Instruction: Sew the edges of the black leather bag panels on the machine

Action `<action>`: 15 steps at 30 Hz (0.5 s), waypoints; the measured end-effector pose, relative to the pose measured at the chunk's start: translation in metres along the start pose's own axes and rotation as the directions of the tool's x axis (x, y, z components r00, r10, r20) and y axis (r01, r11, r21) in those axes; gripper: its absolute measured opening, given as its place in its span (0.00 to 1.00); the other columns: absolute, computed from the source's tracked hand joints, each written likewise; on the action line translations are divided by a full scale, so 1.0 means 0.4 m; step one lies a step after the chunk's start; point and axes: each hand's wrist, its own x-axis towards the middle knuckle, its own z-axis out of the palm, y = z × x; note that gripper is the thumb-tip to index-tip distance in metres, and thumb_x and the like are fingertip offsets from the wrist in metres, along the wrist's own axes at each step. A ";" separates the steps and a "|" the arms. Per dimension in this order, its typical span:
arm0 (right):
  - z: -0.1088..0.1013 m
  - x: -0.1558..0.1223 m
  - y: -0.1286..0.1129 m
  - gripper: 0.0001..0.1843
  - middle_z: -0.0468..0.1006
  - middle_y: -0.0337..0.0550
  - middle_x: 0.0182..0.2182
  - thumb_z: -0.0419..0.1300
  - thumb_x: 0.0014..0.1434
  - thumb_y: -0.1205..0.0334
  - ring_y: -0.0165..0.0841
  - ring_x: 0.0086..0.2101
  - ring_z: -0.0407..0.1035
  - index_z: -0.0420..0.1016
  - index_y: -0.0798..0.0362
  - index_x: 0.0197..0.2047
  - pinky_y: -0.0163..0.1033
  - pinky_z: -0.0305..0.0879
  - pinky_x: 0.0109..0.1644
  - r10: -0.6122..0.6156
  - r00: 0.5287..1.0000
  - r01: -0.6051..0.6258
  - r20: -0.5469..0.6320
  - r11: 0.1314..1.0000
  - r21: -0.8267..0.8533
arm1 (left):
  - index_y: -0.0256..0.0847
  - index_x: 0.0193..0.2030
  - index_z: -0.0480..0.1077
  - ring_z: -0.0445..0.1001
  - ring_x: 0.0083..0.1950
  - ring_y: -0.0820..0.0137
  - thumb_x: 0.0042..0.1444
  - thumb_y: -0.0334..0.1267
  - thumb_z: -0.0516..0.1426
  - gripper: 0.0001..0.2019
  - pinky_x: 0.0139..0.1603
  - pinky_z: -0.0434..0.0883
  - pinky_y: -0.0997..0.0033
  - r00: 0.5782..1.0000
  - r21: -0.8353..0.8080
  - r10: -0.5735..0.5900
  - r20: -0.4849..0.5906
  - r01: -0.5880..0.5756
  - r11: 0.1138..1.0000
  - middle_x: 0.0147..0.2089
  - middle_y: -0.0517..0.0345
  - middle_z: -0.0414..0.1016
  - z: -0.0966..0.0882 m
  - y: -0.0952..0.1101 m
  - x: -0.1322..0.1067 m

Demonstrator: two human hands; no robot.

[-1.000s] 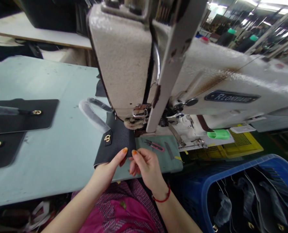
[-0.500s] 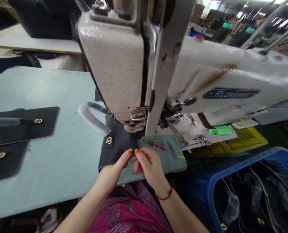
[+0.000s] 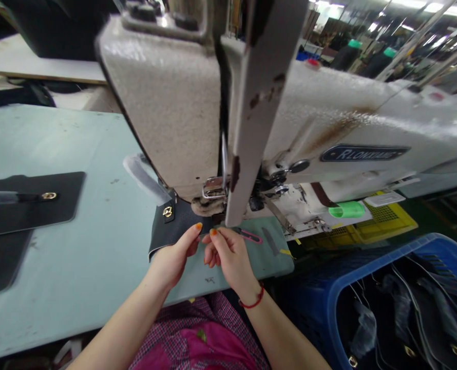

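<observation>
A black leather bag panel (image 3: 176, 223) lies under the head of a sewing machine (image 3: 167, 108). It carries a gold clasp (image 3: 167, 211) and a handle (image 3: 146, 177) in clear plastic wrap. My left hand (image 3: 174, 257) grips the panel's near edge, thumb on top and fingers beneath. Beside it, my right hand (image 3: 226, 254) is closed in a pinch at the panel's right corner, its other fingers curled. The needle and presser foot are hidden behind the machine head. Pink thread snips (image 3: 250, 236) lie just beyond my right hand.
More black panels (image 3: 55, 205) with clasps lie at the left of the pale green tabletop (image 3: 97, 267). A blue basket (image 3: 330, 303) of wrapped-handle pieces stands at the lower right. Behind it is a yellow crate (image 3: 390, 221). A green tube (image 3: 346, 209) sits by the machine bed.
Both hands and the panel have moved forward, farther under the machine head. The camera view has shifted slightly. The snips are now partly covered by the machine and my right hand.
</observation>
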 end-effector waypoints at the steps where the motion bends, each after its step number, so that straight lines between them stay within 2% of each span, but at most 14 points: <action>1: -0.002 -0.004 0.008 0.21 0.71 0.35 0.18 0.51 0.67 0.47 0.24 0.18 0.62 0.73 0.55 0.34 0.29 0.59 0.24 -0.008 1.000 0.008 -0.001 1.000 -0.020 | 0.38 0.19 0.65 0.57 0.23 0.75 0.42 0.55 0.66 0.23 0.24 0.58 0.73 0.999 -0.025 -0.039 -0.009 0.039 0.999 0.20 0.63 0.60 0.002 0.004 0.005; 3: -0.011 -0.015 0.031 0.22 0.71 0.35 0.18 0.50 0.68 0.47 0.24 0.18 0.63 0.73 0.55 0.35 0.29 0.59 0.24 -0.013 1.000 0.013 0.002 0.996 -0.090 | 0.39 0.17 0.62 0.55 0.22 0.76 0.41 0.54 0.67 0.23 0.24 0.57 0.73 0.997 -0.062 -0.083 0.009 0.083 0.995 0.19 0.64 0.58 0.005 0.014 0.014; 8: -0.047 -0.047 0.121 0.21 0.72 0.37 0.20 0.48 0.69 0.50 0.27 0.21 0.66 0.73 0.55 0.36 0.31 0.61 0.27 -0.015 0.999 0.026 0.033 0.931 -0.365 | 0.42 0.15 0.54 0.47 0.20 0.77 0.48 0.51 0.63 0.25 0.22 0.51 0.72 0.987 -0.082 0.043 0.152 -0.031 0.996 0.17 0.67 0.48 0.011 0.038 0.034; 12: -0.067 -0.061 0.171 0.19 0.73 0.39 0.21 0.47 0.69 0.58 0.28 0.25 0.70 0.73 0.53 0.32 0.31 0.62 0.33 -0.087 0.992 0.126 0.093 0.783 -0.609 | 0.43 0.18 0.54 0.47 0.20 0.77 0.48 0.48 0.63 0.23 0.21 0.51 0.73 0.987 -0.105 0.061 0.150 -0.046 0.993 0.17 0.68 0.49 0.010 0.044 0.052; 15: -0.069 -0.065 0.182 0.17 0.75 0.40 0.23 0.47 0.68 0.60 0.29 0.27 0.71 0.73 0.53 0.32 0.31 0.61 0.36 -0.119 0.982 0.187 0.145 0.683 -0.706 | 0.43 0.18 0.54 0.46 0.20 0.78 0.48 0.46 0.63 0.22 0.21 0.49 0.73 0.985 -0.120 0.061 0.159 -0.042 0.992 0.17 0.69 0.49 0.009 0.046 0.066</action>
